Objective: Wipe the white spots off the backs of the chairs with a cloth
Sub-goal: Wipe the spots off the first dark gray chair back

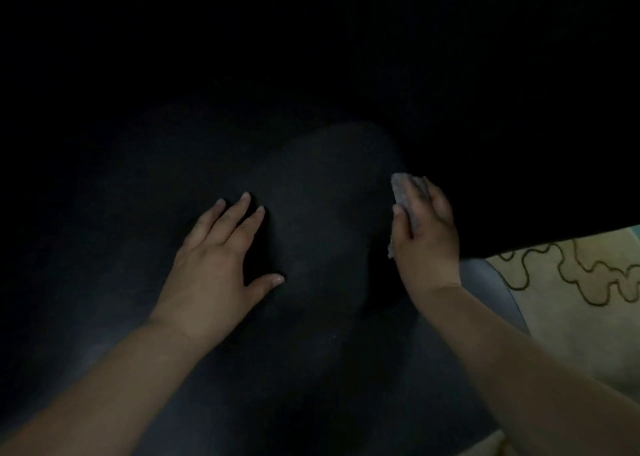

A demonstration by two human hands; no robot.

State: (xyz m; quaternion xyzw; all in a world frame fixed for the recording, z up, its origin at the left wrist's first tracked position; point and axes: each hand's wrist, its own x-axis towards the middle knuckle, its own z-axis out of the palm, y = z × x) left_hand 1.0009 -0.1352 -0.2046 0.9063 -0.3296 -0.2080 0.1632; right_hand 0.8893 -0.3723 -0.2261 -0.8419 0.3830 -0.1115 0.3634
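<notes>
A dark chair back (322, 192) fills most of the dim head view; no white spots show on it in this light. My left hand (218, 268) lies flat on the dark surface with fingers straight and thumb spread. My right hand (426, 233) holds a small grey cloth (403, 190) against the chair's right side, thumb and fingers wrapped round it. The cloth's top edge pokes out above my fingers and a corner shows below my thumb.
A cream rug with a dark wavy line pattern (581, 282) lies on the floor at the right. A grey rounded surface (491, 289) shows between my right wrist and the rug. The upper half of the view is black.
</notes>
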